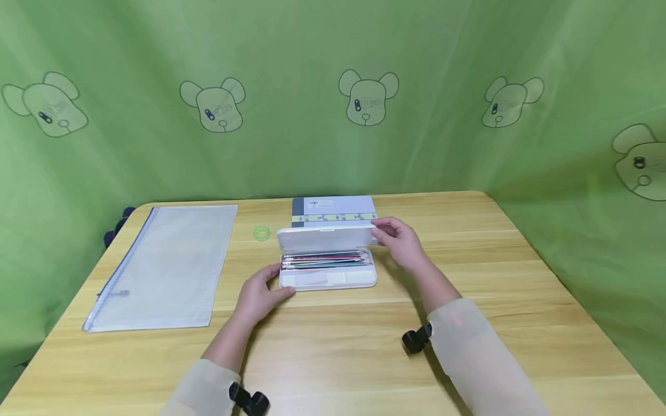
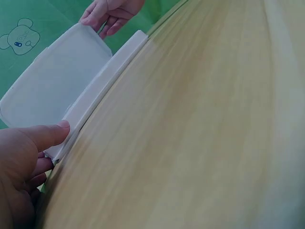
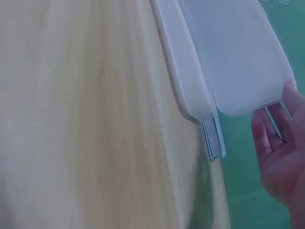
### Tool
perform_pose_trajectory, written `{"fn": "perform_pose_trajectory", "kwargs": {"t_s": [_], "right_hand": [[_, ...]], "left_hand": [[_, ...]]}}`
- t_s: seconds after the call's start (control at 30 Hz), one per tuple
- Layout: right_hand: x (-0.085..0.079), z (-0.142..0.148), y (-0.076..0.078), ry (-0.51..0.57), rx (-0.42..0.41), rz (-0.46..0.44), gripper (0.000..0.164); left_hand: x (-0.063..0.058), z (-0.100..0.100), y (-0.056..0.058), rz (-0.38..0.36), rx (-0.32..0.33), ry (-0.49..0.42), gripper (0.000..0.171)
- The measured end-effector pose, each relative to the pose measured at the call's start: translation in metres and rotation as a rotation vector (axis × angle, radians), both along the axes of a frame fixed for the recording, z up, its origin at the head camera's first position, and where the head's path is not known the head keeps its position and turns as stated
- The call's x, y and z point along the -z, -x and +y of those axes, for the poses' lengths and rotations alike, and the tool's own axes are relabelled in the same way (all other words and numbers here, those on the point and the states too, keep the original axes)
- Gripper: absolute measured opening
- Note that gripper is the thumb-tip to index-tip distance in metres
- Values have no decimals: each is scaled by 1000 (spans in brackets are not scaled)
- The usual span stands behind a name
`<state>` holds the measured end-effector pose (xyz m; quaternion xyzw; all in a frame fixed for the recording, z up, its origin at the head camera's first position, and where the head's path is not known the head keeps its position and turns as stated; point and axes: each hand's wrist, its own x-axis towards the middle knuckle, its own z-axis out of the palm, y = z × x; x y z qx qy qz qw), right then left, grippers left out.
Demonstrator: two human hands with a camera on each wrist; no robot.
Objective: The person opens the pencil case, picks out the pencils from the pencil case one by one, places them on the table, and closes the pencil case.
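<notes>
A white pencil case [image 1: 335,279] lies on the table with its lid [image 1: 325,239] raised. Several pencils [image 1: 325,260] fill the rear part of its base, and a pale flat piece [image 1: 311,278] sits in the front compartment. At the case's left end, my left hand [image 1: 258,294] grips the base, thumb on the front edge in the left wrist view. My right hand [image 1: 399,242] pinches the right corner of the lid between thumb and fingers, as the right wrist view [image 3: 281,148] also has it.
Behind the case lies a grey-blue notebook [image 1: 333,205] with a patterned band. A green tape ring [image 1: 262,233] is left of it. Farther left, a translucent zip pouch [image 1: 166,268] lies flat. Green curtain [image 1: 291,144] hangs beyond the wooden table's [image 1: 333,358] far edge.
</notes>
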<state>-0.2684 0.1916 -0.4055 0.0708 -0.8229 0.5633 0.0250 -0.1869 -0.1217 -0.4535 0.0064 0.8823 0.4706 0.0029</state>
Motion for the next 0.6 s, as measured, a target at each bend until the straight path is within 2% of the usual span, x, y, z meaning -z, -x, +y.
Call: {"fn": "perform_pose_trajectory", "kwargs": {"t_s": [0.17,0.6], "right_hand": [[-1,-4,9,39,33,-24,33],[5,-11,31,23,128,-106,36]], "left_hand": [[-1,0,1,-2,4,-4,68],[0,-1,1,10,11,-2,66]]}}
